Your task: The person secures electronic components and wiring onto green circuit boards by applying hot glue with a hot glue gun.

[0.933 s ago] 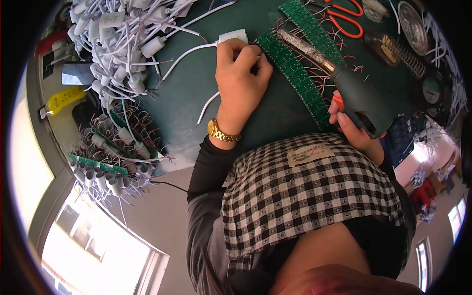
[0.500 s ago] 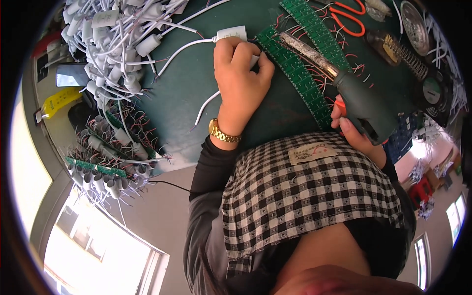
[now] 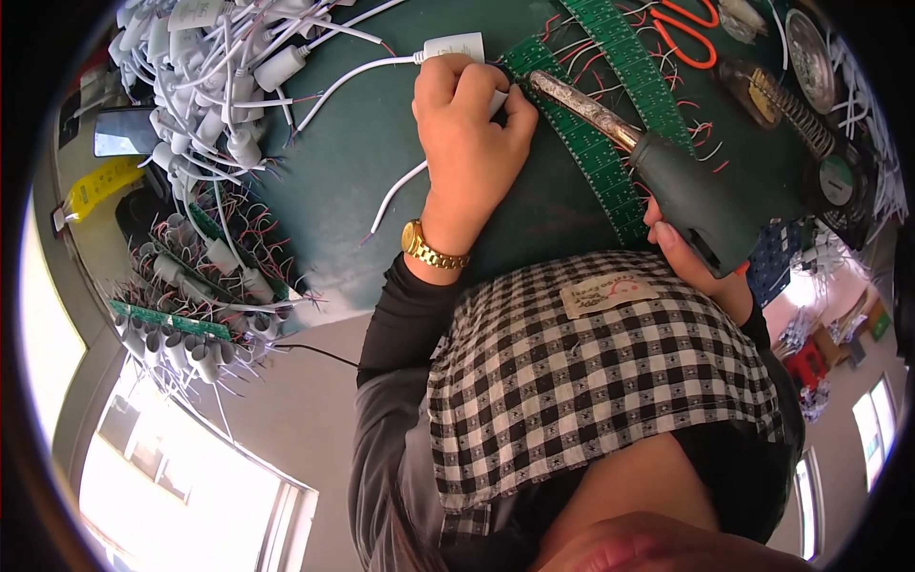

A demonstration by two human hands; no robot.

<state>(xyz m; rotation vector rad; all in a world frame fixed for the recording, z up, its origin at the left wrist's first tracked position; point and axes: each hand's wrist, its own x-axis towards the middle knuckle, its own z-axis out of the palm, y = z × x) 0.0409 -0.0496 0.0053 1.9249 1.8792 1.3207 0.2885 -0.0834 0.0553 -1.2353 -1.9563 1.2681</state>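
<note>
My left hand [image 3: 472,138], with a gold watch at the wrist, is closed in a pinch on a white cabled housing [image 3: 498,102]. Its white cable comes out below the hand. A second white housing [image 3: 454,46] with a cable lies against my knuckles. In my right hand [image 3: 681,253] is a soldering iron [image 3: 691,195] with a dark, thick handle and a worn metal shaft. The iron's tip is close to my left thumb and index finger, above the end of a green circuit board strip [image 3: 581,143]. Whether it touches anything there is too small to tell.
Another green board strip [image 3: 634,76] with red and white wires lies beyond the iron. Orange-handled scissors [image 3: 686,33] and a coiled iron stand [image 3: 796,119] are at the far right. White cabled housings [image 3: 200,86] are heaped at left, beside a phone [image 3: 124,132] and wired boards [image 3: 172,319].
The soldering iron has shifted left, its tip now nearer my left fingertips. My left hand keeps its pinch on the housing. The whole view has shifted slightly.
</note>
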